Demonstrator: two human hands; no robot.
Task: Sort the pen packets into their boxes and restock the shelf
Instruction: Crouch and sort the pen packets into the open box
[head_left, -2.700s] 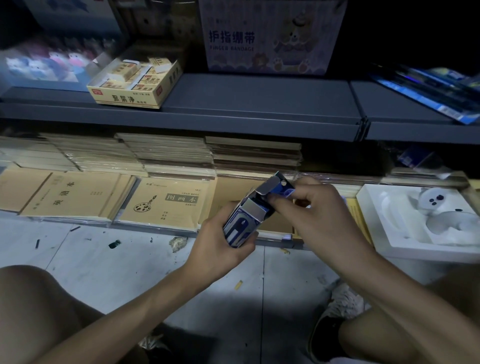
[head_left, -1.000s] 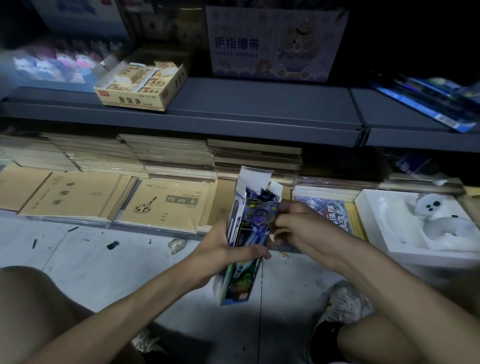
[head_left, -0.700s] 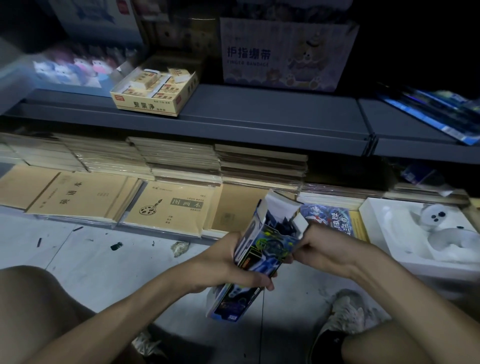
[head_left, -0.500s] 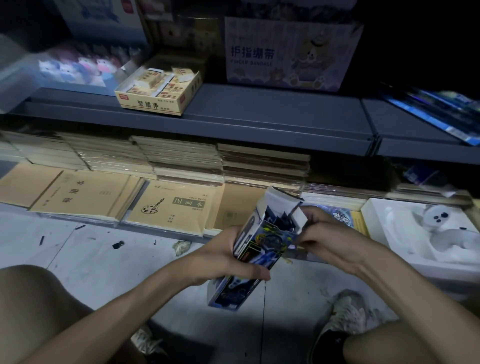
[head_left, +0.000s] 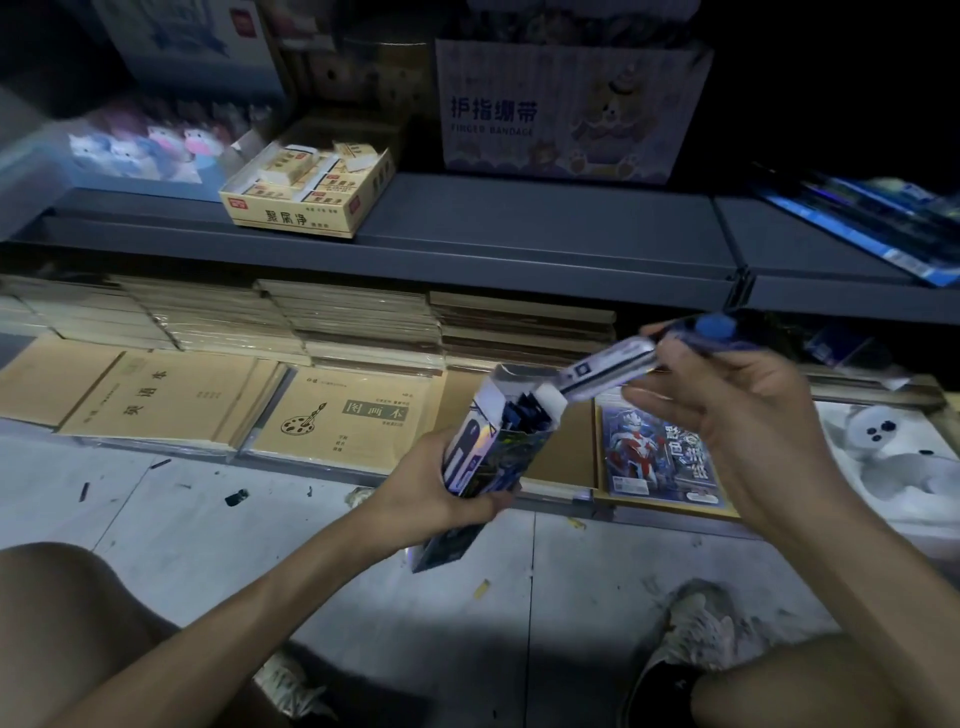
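Note:
My left hand grips a tall blue printed pen box around its middle, tilted with its open top up and to the right. Dark pen packets show inside the opening. My right hand pinches one long pen packet with a blue tip, held slanted, its lower end at the box mouth and its upper end up by my fingers. Both hands are over the floor in front of the bottom shelf.
The bottom shelf holds stacks of tan notebooks and a cartoon-cover book. A white foam tray lies at the right. On the grey upper shelf stand a yellow eraser box and a finger bandage carton. My knees and shoes are below.
My right hand has moved up and right from the box mouth, now holding a long pen packet that sticks out of the box. The box tilted slightly in my left hand.

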